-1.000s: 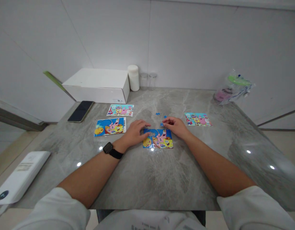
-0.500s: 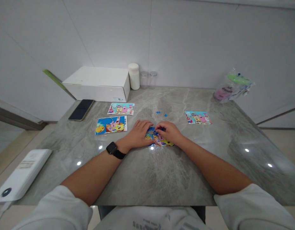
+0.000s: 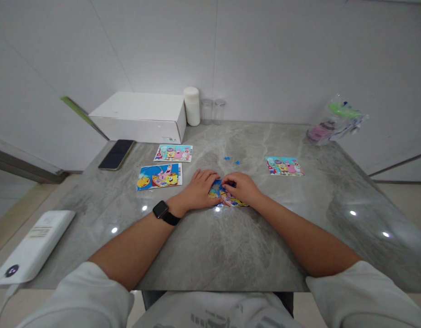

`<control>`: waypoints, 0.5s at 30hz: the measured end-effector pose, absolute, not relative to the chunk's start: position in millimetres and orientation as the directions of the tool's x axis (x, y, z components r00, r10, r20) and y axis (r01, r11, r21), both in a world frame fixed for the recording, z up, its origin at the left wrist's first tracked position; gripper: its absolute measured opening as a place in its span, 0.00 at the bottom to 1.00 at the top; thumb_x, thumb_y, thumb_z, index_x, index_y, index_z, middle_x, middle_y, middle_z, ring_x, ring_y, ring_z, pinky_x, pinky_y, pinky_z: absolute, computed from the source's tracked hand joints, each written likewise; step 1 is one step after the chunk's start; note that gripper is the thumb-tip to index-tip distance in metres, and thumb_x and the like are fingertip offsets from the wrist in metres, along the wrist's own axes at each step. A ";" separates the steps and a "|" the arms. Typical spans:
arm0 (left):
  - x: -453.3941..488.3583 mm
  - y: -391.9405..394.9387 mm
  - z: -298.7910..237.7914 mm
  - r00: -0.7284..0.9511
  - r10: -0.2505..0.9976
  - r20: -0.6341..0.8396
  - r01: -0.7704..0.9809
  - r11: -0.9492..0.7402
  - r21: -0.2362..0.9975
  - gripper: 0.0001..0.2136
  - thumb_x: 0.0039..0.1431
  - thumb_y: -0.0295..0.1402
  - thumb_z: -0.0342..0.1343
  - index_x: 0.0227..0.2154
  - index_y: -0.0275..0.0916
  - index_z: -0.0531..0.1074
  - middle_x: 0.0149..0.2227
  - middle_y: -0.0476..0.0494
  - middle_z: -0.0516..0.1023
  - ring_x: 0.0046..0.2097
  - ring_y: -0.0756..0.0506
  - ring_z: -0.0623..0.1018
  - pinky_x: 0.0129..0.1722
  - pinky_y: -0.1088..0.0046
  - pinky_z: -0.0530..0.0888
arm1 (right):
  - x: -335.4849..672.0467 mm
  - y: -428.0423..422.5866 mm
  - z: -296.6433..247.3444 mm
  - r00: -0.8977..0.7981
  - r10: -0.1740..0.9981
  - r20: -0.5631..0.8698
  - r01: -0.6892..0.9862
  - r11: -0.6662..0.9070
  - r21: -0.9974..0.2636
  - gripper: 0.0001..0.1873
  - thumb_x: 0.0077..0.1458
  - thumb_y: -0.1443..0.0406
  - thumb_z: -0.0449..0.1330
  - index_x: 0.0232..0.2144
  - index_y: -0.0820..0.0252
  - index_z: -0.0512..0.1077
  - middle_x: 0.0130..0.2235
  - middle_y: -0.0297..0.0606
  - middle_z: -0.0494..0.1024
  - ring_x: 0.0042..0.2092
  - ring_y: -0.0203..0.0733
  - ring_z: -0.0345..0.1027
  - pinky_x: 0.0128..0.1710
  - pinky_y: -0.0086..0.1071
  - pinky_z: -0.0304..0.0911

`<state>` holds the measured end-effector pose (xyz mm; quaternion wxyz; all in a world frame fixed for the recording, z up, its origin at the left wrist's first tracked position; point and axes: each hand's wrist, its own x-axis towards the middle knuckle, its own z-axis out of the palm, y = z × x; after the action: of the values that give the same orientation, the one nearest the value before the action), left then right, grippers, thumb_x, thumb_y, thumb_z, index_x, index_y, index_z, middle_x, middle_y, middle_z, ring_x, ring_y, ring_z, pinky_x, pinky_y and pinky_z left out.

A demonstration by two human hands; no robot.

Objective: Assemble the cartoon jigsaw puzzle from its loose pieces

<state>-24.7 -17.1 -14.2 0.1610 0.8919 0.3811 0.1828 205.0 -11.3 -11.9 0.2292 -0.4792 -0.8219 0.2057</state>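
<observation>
A small cartoon jigsaw puzzle point(image 3: 231, 199), mostly assembled, lies flat on the grey table between my hands. My left hand point(image 3: 201, 189) rests on its left side with the fingers stretched out, the thumb along the lower edge. Over the puzzle's upper right part, my right hand point(image 3: 243, 187) is closed in a pinch; whatever its fingertips hold is hidden. Just beyond the hands lie two loose blue puzzle pieces, the left piece point(image 3: 227, 158) and the right piece point(image 3: 238, 162). A picture card point(image 3: 159, 176) to the left shows a matching cartoon scene.
Another cartoon card point(image 3: 173, 153) lies behind the first, and a similar one point(image 3: 284, 166) at the right. At the back stand a white box point(image 3: 138, 120), a white bottle point(image 3: 192, 107) and two clear jars. A phone point(image 3: 116, 155), power bank point(image 3: 36, 246) and plastic-wrapped cup point(image 3: 328, 127) flank them.
The whole view has shifted slightly. Both hands keep nearly the same place and pose on the puzzle, and nothing else has visibly moved.
</observation>
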 end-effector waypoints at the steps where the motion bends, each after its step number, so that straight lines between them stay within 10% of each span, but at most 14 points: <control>1: -24.6 -17.2 -13.8 0.643 0.738 0.204 0.620 -0.658 0.427 0.35 0.56 0.56 0.65 0.61 0.42 0.67 0.65 0.31 0.69 0.69 0.30 0.66 0.73 0.39 0.51 | 204.7 -11.3 -11.8 -0.436 0.881 0.182 0.695 0.458 -0.554 0.05 0.56 0.70 0.67 0.35 0.55 0.82 0.36 0.36 0.84 0.40 0.42 0.74 0.44 0.35 0.62; 15: -25.1 -16.2 -14.3 0.646 0.730 0.223 0.613 -0.671 0.418 0.34 0.56 0.56 0.66 0.60 0.42 0.68 0.64 0.32 0.70 0.68 0.31 0.67 0.73 0.39 0.52 | 205.9 -9.4 -19.3 -0.475 0.854 0.212 0.729 0.517 -0.449 0.04 0.58 0.68 0.67 0.36 0.54 0.82 0.39 0.38 0.83 0.44 0.46 0.73 0.49 0.39 0.61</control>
<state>-25.1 -16.2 -14.3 0.1543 0.8941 0.3754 0.1894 205.9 -9.4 -19.3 0.2085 -0.4678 -0.8457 0.1501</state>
